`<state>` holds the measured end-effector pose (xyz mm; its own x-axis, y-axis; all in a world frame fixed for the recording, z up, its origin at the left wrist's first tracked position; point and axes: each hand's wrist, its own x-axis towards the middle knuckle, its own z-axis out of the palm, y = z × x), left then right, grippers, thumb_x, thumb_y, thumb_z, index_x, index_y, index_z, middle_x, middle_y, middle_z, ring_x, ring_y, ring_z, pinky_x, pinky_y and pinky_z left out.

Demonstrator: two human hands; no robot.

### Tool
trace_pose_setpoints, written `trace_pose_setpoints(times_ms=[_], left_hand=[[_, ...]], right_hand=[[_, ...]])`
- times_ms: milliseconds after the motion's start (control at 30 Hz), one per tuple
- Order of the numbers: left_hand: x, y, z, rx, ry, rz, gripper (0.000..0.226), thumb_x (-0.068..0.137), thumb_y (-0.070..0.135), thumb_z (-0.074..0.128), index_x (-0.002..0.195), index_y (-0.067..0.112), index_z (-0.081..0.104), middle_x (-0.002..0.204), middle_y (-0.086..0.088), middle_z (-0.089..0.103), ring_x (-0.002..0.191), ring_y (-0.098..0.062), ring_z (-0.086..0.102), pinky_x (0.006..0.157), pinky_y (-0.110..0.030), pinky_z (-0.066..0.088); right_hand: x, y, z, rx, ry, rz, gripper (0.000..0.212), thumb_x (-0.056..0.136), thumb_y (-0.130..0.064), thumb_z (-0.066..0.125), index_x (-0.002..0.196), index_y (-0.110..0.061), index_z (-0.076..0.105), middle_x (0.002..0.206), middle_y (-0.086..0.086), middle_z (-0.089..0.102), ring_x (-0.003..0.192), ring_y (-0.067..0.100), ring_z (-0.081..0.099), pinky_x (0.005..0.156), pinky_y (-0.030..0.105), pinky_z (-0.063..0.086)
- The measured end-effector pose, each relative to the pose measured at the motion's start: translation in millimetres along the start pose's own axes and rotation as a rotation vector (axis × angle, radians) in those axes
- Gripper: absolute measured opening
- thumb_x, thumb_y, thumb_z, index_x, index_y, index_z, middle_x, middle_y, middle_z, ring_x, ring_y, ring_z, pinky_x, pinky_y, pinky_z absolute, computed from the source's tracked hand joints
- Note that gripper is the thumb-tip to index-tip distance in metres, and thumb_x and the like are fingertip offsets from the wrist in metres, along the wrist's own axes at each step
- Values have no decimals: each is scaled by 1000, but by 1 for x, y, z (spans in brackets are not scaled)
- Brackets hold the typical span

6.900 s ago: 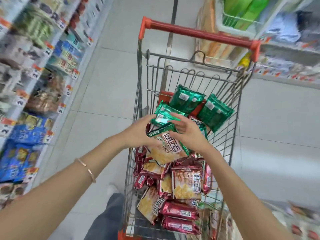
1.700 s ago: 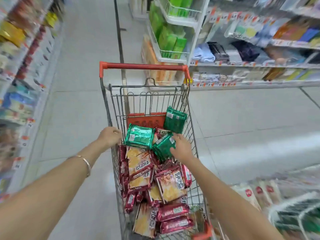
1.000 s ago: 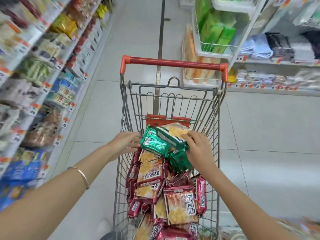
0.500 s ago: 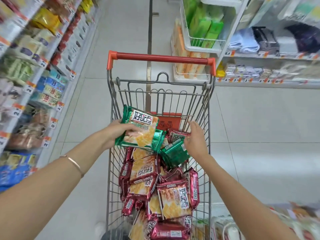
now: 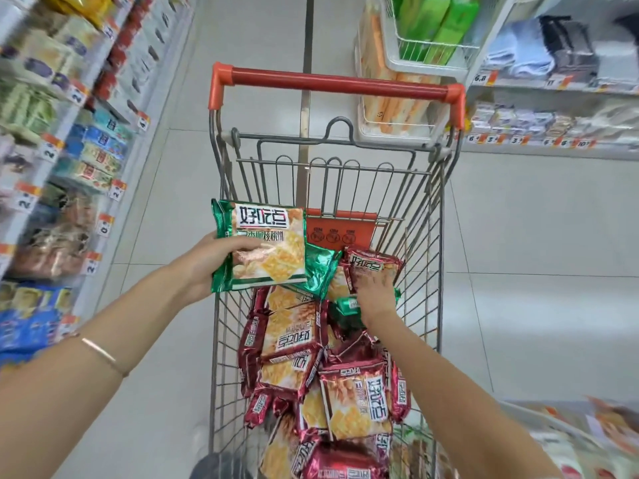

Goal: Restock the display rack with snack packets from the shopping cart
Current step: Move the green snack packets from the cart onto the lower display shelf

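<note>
One fresh pick: grips green foil snack packet [image 5: 266,247] in left hand [image 5: 204,267] | right hand [image 5: 375,295] in wire cart [image 5: 436,236], hold unclear | shelving next.

held packet [image 5: 262,248]: green, yellow cracker print
cart packets [image 5: 356,399]: dark red, yellow crackers
cart handle [image 5: 339,83]: red
cart wire [image 5: 434,257]: grey
floor [image 5: 518,236]: pale grey tiles
</note>
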<state>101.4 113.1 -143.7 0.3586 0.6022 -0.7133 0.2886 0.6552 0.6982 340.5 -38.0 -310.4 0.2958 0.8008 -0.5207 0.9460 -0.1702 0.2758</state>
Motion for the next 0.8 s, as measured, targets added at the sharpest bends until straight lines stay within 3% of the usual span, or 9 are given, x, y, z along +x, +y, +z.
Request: trace_pose_setpoints(times_ms=[100,200,267,333,433,533,667,733,800], left_hand=[[-2,8,-4,-43,1,-67,6,88,10,59,93,8,62,75,-8,73,60,-21,71,56,-30,59],[-8,17,-9,-109,34,-53,12,86,14,55,96,10,61,80,-10,73,66,-26,71,66,-39,60],[-13,22,-7,-120,44,-22,13,88,16,52,97,11,59,80,-10,73,70,-28,71,67,-41,60],[-19,25,-1,-106,28,-12,15,90,19,51,100,11,57,83,-11,74,75,-30,71,73,-43,60],[-28,27,18,-35,-29,-16,21,89,23,56,105,9,55,80,-9,71,71,-27,68,71,-39,59],[-44,31,36,-11,-94,-48,41,79,33,65,110,7,56,92,-12,71,86,-29,68,86,-45,56],[-42,28,36,-68,-103,-68,114,44,77,82,140,25,49,135,-17,60,118,-39,61,97,-59,48],[-54,29,44,-35,-146,-70,127,35,90,76,143,30,46,142,-16,53,124,-40,56,100,-59,47],[-65,29,48,34,-168,-15,131,33,90,76,144,28,45,142,-15,53,126,-37,55,105,-56,44]], right_hand=[[-24,27,-22,210,78,-115,71,83,-64,62,133,-14,55,132,7,55,119,27,54,109,49,40],[-58,56,-49,331,433,-230,67,83,-59,66,128,-10,58,126,7,59,99,24,65,82,41,58],[-74,71,-63,408,803,-248,60,75,-45,78,118,-5,63,116,11,66,93,27,67,75,41,59],[-86,77,-81,437,1161,-231,54,75,-35,75,119,-7,60,114,13,69,101,27,64,85,38,50],[-97,59,-112,375,1478,-183,56,70,-14,82,120,-15,57,121,9,67,112,26,59,94,40,38],[-106,35,-128,289,1517,-188,71,63,-12,90,125,-18,56,131,3,57,120,23,53,99,43,35],[-122,14,-135,311,1445,-190,74,68,-8,82,134,-16,50,139,5,50,127,25,48,105,50,35],[-133,6,-143,344,1344,-247,69,75,-10,70,139,-14,44,144,9,48,131,28,44,106,53,35],[-148,3,-151,434,1218,-356,68,77,-15,59,142,-14,41,147,11,46,135,29,42,108,55,33]])
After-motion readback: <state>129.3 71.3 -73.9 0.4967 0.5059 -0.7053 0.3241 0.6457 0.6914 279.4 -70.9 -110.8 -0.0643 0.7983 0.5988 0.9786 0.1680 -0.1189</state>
